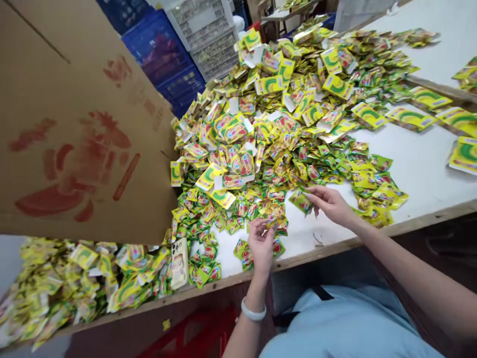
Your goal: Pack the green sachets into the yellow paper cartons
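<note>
My right hand (328, 203) pinches a small green packet (300, 201) over the white table (298, 241). My left hand (261, 243), with a pale band at the wrist, has its fingers closed at a yellow packet (275, 220), beside several green packets (244, 252) near the table's front edge. Beyond both hands rises a large heap of small green and yellow packets (283, 169), mixed with flat yellow cartons (238, 127). A row of yellow-green packets (387, 194) lies to the right of my right hand.
A big cardboard box (85, 124) with red print stands at the left. A phone (179, 263) lies near the front edge, beside another packet heap (93, 278). Blue crates (160, 54) and white crates (203, 30) are stacked behind. Yellow cartons (410, 118) lie at the right.
</note>
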`<action>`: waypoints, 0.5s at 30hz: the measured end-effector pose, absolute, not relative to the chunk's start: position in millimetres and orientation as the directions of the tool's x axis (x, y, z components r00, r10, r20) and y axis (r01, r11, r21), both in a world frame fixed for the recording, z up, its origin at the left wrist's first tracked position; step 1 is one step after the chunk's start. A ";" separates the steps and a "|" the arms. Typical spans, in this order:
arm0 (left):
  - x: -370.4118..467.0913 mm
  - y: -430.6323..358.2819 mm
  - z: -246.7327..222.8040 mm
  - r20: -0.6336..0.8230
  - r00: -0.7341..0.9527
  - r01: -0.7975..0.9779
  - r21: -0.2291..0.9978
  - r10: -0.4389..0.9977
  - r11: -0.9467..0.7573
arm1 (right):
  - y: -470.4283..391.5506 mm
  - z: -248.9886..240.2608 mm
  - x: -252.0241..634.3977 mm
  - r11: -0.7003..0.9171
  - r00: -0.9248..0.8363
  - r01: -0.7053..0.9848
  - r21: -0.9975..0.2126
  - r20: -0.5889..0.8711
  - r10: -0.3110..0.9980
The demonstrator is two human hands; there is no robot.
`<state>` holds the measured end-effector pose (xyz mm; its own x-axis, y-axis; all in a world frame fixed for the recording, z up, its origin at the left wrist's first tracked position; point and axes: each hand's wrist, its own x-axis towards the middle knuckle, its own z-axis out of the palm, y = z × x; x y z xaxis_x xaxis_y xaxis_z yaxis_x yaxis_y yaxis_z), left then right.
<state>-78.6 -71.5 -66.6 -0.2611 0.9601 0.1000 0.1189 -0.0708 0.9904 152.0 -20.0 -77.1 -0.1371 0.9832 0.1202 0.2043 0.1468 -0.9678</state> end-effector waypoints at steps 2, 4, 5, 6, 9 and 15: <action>-66.1 -67.6 -65.8 0.066 -0.212 0.136 0.990 0.975 -0.038 | -27.6 -61.6 159.5 -0.005 -0.251 -0.127 -0.992 0.027 0.968; -50.6 -66.7 -61.5 0.042 -0.164 0.131 0.991 0.986 -0.021 | -34.2 -50.8 162.1 -0.029 -0.287 -0.215 -0.976 0.035 0.957; -42.0 -66.6 -57.9 0.033 -0.134 0.120 0.993 0.990 -0.017 | -36.5 -47.6 162.7 0.008 -0.248 -0.196 -0.981 0.057 0.967; -33.5 -66.6 -53.6 0.021 -0.096 0.103 0.995 0.995 -0.011 | -38.1 -45.9 163.5 0.061 -0.189 -0.151 -0.987 0.090 0.978; -11.1 -64.1 -39.0 -0.041 0.066 0.054 0.998 0.997 0.038 | -38.8 -46.3 171.3 0.213 -0.077 -0.009 -0.977 0.213 0.974; 2.8 -62.1 -20.6 -0.086 0.223 0.086 0.994 0.971 0.068 | -38.4 -37.6 200.0 0.313 -0.193 0.122 -0.942 0.287 0.938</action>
